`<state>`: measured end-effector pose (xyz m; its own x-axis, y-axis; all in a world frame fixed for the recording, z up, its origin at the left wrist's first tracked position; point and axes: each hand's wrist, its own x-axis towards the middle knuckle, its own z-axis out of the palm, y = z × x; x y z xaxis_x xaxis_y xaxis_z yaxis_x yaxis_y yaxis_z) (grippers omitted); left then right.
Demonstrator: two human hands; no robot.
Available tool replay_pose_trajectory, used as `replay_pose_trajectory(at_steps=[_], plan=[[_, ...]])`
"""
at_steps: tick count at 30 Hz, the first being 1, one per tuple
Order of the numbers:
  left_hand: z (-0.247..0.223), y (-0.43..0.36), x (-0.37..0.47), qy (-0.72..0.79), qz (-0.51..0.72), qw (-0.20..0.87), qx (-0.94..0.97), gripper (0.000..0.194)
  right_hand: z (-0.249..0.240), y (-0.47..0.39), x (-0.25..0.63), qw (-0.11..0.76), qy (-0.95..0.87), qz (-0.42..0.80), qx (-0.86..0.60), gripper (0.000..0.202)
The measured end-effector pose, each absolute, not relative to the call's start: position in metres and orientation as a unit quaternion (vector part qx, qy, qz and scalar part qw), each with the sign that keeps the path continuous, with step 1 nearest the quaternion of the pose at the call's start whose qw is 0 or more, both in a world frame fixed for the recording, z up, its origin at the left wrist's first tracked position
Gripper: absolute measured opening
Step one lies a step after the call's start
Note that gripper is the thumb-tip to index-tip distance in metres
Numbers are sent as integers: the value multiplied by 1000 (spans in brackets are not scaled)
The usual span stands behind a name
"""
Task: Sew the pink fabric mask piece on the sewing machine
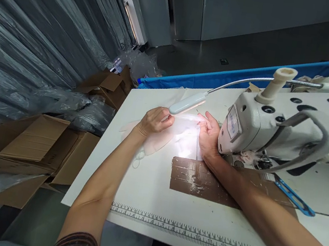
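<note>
A thin whitish sheer fabric (185, 136) lies stretched on the white table under a lit lamp (188, 103). My left hand (157, 121) pinches its upper left edge, fingers closed. At the fabric's right edge, beside the sewing machine head (242, 123), my right hand (209, 134) has its thumb and fingers closed on the upper right corner. Pale pink fabric (156, 143) lies beneath and left of my left hand. Small thin rings or loops (137, 159) rest on the table just below the pink piece.
A brown board (199, 180) lies under my right forearm. Blue snips (294, 197) rest near the machine. A printed ruler (191, 232) runs along the table's front edge. Open cardboard boxes (37, 140) and plastic bags stand left. The lamp's flexible neck (242, 82) arches over the table's back.
</note>
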<state>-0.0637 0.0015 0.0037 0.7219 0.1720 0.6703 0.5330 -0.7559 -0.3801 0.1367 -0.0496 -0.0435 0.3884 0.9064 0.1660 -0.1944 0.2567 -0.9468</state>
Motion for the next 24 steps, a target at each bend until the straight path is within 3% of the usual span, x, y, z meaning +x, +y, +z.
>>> replay_pose_trajectory(at_steps=[12, 24], plan=[[-1, 1, -63, -229, -283, 290, -885, 25, -49, -46, 137, 691, -370, 421, -456, 42], [-6, 3, -63, -299, -260, 214, -893, 27, -45, -45, 139, 642, -462, 362, -493, 45]])
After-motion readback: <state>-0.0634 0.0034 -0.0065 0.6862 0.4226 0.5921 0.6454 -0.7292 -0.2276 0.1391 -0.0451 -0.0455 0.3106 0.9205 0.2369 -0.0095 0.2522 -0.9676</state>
